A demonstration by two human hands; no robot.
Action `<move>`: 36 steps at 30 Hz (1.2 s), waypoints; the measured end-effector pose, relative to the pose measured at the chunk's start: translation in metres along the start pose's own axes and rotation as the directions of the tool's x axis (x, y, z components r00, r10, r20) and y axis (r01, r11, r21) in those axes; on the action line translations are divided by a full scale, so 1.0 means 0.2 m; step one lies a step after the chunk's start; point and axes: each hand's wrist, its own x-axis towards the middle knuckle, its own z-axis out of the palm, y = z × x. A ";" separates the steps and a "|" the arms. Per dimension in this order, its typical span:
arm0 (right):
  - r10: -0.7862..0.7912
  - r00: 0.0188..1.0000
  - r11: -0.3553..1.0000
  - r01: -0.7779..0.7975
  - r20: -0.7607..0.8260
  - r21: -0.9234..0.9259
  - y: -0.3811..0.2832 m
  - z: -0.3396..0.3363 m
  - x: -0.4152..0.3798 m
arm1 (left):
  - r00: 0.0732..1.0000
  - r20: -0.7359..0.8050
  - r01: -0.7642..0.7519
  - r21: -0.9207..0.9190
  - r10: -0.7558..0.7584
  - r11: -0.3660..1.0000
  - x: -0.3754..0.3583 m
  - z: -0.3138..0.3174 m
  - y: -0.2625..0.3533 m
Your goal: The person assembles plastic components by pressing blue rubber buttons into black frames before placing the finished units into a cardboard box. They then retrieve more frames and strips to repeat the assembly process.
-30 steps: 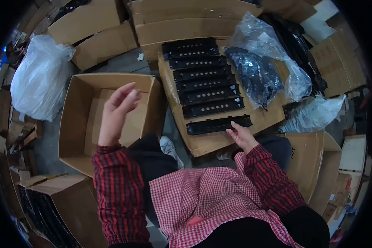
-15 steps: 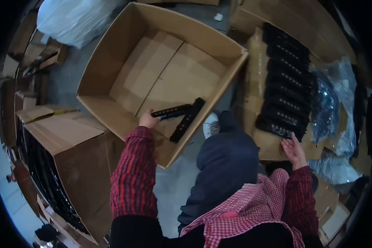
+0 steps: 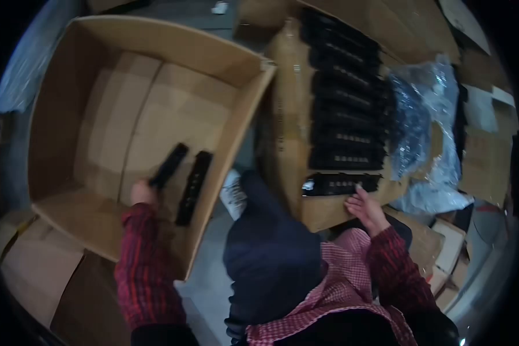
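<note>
Inside the large open cardboard box [image 3: 150,29], my left hand [image 3: 143,192] is closed on the near end of a black bar-shaped part [image 3: 169,166]. A second black part [image 3: 194,188] lies on the box floor to its right, along the side wall. On a carton [image 3: 288,115] at the right lies a column of several similar black parts [image 3: 347,115]. My right hand [image 3: 365,210] touches the nearest black part [image 3: 341,184] of that column with its fingertips, fingers partly spread. This part is slightly apart from the others.
Clear plastic wrapping [image 3: 424,127] lies right of the column. More plastic [image 3: 32,57] is at the upper left. A cardboard box [image 3: 37,265] stands at the lower left. My shoe [image 3: 234,195] is on the floor between the boxes.
The view has shifted right. The part in my left hand has turned to lie nearly parallel to the other one. The nearest part of the column now sits apart, at my right fingertips.
</note>
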 end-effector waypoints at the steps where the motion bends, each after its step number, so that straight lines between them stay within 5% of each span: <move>1: 0.003 1.000 0.999 -0.003 0.006 0.038 -0.01 0.02 -0.01 | 0.999 0.000 0.036 -0.268 -0.037 0.963 0.10 -0.01 -0.06; 3: -0.015 1.000 0.999 0.014 0.028 0.041 -0.05 0.05 -0.01 | 0.977 0.211 0.172 -0.755 -0.014 0.633 0.04 -0.21 0.10; 5: -0.023 1.000 0.998 0.024 -0.008 0.052 -0.06 0.08 -0.02 | 0.948 0.271 0.132 -0.809 0.164 0.573 -0.01 -0.18 0.19; 7: -0.026 0.999 0.998 0.027 -0.025 0.053 -0.08 0.12 -0.01 | 0.948 0.314 0.183 -0.680 0.057 0.710 -0.07 -0.02 0.30; 9: -0.040 0.999 0.998 0.041 -0.019 0.046 -0.09 0.10 -0.01 | 0.960 0.179 -0.025 -0.709 0.214 0.705 -0.04 0.30 0.28; 12: -0.067 0.997 0.997 0.069 -0.030 0.044 -0.12 0.10 0.02 | 0.971 0.200 0.048 -0.706 0.134 0.706 0.07 0.50 0.17; 17: -0.093 0.996 0.994 0.094 -0.012 0.061 -0.10 0.10 0.02 | 0.969 0.221 0.050 -0.603 0.107 0.796 0.04 0.45 0.19; 20: -0.039 0.999 0.997 0.036 0.038 0.069 -0.11 0.12 -0.10 | 0.980 0.040 -0.183 -0.182 0.193 0.966 0.00 0.44 0.21; 24: -0.123 0.971 0.991 0.108 0.203 0.082 -0.03 0.00 -0.16 | 0.970 -0.033 -0.244 -0.225 0.243 0.943 0.00 0.36 0.16; 26: -0.251 0.928 0.967 0.229 0.274 0.109 0.01 -0.06 -0.19 | 0.997 -0.079 -0.040 -0.624 -0.012 0.780 -0.05 0.20 0.12; 27: -0.268 0.927 0.962 0.244 0.261 0.124 0.02 -0.08 -0.22 | 0.995 -0.095 -0.042 -0.606 -0.020 0.794 -0.08 0.10 0.12; 29: -0.302 0.917 0.951 0.270 0.259 0.152 0.05 -0.10 -0.24 | 0.963 -0.266 -0.254 -0.826 0.050 0.503 -0.17 -0.19 0.14; 33: -0.409 0.847 0.912 0.364 0.338 0.190 0.04 -0.01 -0.33 | 0.878 -0.453 -0.479 -0.812 0.158 0.333 -0.50 -0.76 0.35; 36: -0.485 0.757 0.874 0.426 0.439 0.232 -0.04 0.14 -0.51 | 0.791 -0.514 -0.565 -0.822 0.333 0.070 -0.85 -1.01 0.75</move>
